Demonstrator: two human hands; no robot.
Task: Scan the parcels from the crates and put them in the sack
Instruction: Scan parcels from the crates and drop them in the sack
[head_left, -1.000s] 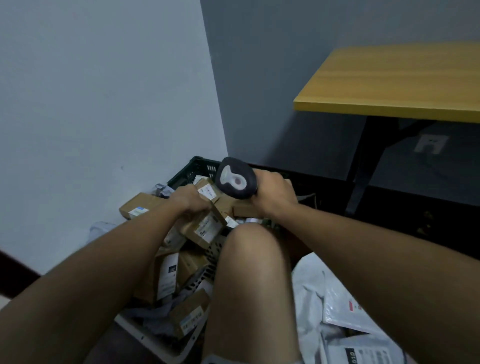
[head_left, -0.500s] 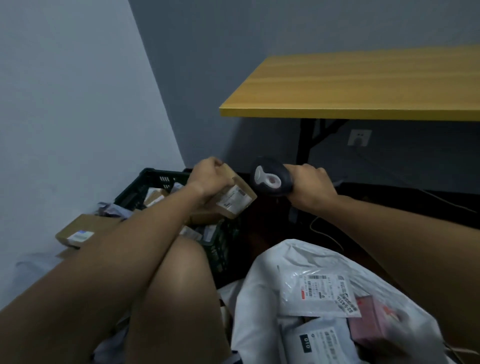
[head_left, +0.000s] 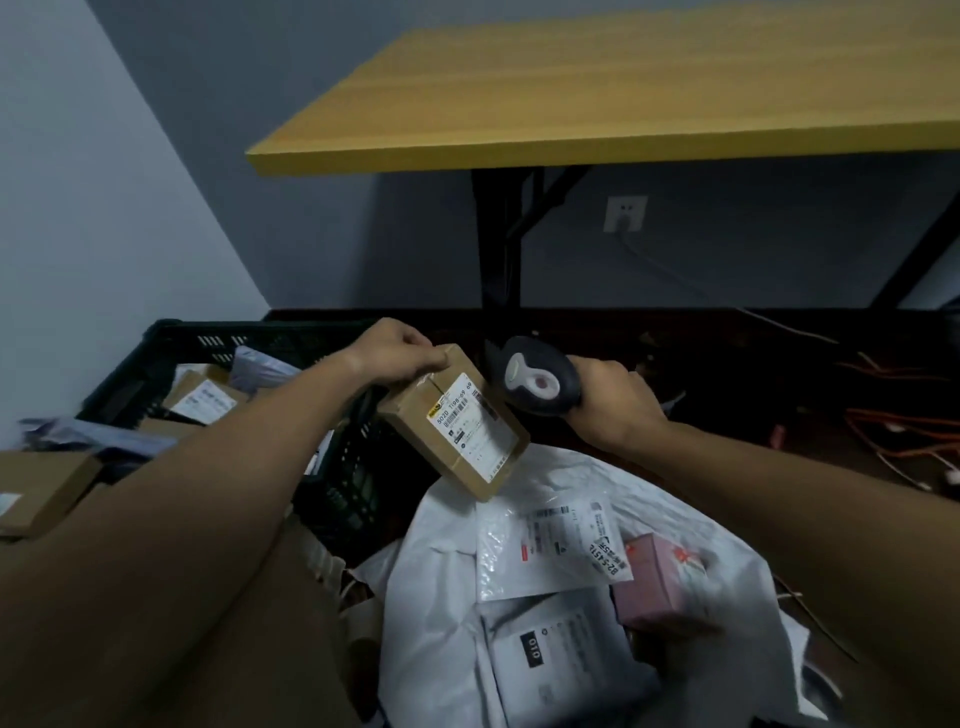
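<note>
My left hand (head_left: 395, 353) pinches the top edge of a small brown cardboard parcel (head_left: 457, 421), label facing me, tilted above the white sack (head_left: 441, 545). My right hand (head_left: 613, 405) grips a dark handheld scanner (head_left: 537, 382) just right of the parcel, its head turned toward the label. The open sack holds white mailer bags (head_left: 550, 551) and a pink box (head_left: 660, 582). A dark plastic crate (head_left: 171, 338) at left holds more cardboard parcels (head_left: 202, 400).
A wooden table (head_left: 597, 93) on black legs stands ahead over the floor. Orange and white cables (head_left: 904, 431) lie at right under a wall socket (head_left: 625, 213). More boxes (head_left: 47, 488) pile at the far left. My knee fills the lower left.
The view swung right from the crate toward the sack. My left hand carried the parcel out over the sack, and the scanner in my right hand came alongside its label.
</note>
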